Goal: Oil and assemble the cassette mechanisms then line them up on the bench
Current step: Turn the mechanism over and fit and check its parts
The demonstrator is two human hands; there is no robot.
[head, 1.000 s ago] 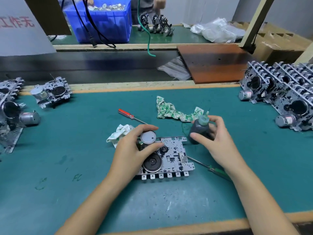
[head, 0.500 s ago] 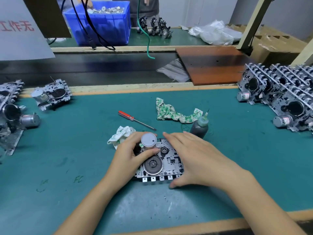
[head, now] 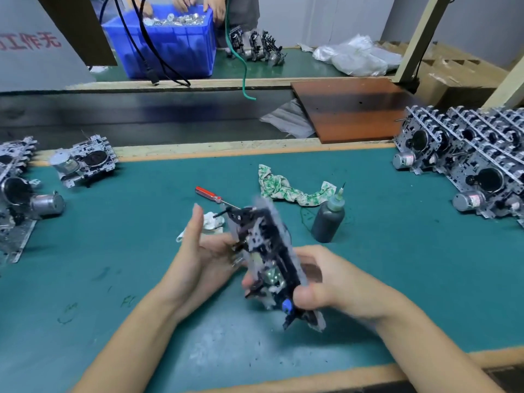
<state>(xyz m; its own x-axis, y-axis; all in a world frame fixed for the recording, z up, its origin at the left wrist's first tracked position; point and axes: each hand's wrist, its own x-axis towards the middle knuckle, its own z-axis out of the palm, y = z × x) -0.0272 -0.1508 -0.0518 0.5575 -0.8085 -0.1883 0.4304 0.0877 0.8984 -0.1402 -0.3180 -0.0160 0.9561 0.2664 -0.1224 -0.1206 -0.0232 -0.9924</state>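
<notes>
A: Entry, head view. Landmark: oil bottle (head: 328,219), upright on the green counter (head: 397,279). Left of it, a cassette mechanism (head: 266,265) is held clear of the counter, tipped up on edge, blurred. Detail of its parts cannot be read.

B: Hands, left to right?

A: Left hand (head: 198,251): fingers straight, palm turned toward the mechanism's left face. Grip wide and relaxed; contact looks light, cannot confirm. Right hand (head: 326,282): grip narrow, thumb and curled fingers clamping the mechanism's lower right edge. It carries the weight.

B: Step in hand?

A: Judged: turning the unit over to reach or check the other face, oiling or inspection.

B: How to do it well?

A: Hold by the plate edges only, away from moving parts. Steady it with the left palm before anything goes in. Red screwdriver (head: 211,195) and the patterned rag (head: 286,190) lie beyond and left of the bottle, within reach. Finished row (head: 467,163) stands well right of the bottle; loose units (head: 85,163) far left.
</notes>
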